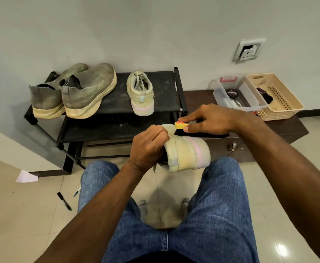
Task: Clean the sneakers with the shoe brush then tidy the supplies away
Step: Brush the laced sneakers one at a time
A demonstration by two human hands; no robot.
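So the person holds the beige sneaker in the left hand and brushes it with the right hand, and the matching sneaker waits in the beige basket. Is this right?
Not quite. The head view shows the matching sneaker on the black shoe rack, not in the beige basket. The rest holds: left hand holds the beige sneaker, right hand works the brush.

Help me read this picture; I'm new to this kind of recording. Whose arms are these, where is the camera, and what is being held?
The camera sits on a person's head, looking down at their own arms and jeans. Their left hand grips a pale sneaker held above the knees. Their right hand holds a shoe brush, yellow-backed with black bristles, against that sneaker. On the black shoe rack ahead stand the matching sneaker and a grey-green pair. To the right, on a low dark cabinet, are a clear box with a polish tin and a beige basket. Two pens lie on the floor.
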